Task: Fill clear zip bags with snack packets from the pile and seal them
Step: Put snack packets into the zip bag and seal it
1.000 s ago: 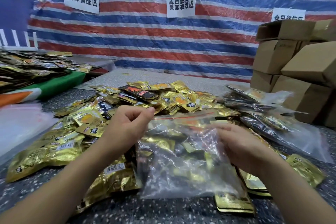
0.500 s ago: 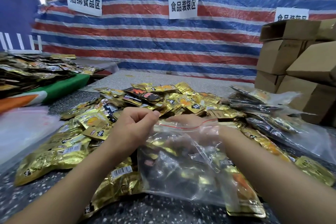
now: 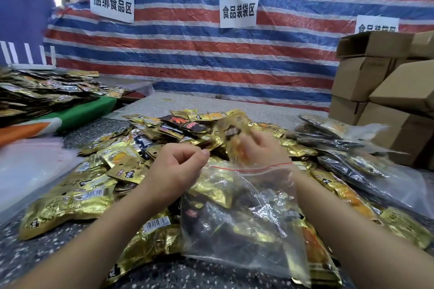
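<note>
Gold packet (image 3: pixel 233 138) in right hand (image 3: pixel 263 148); left hand (image 3: pixel 175 169) pinches bag (image 3: pixel 239 216)

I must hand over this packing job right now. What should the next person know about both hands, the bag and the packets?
Left hand: pinches the left corner of the clear zip bag at its mouth.
Right hand: holds a gold packet, blurred, above the bag's mouth.
Bag: partly filled, red zip line not sealed, lying on the pile.
Done: several filled bags lie to the right.
Left: add the packet, seal, continue.
</note>
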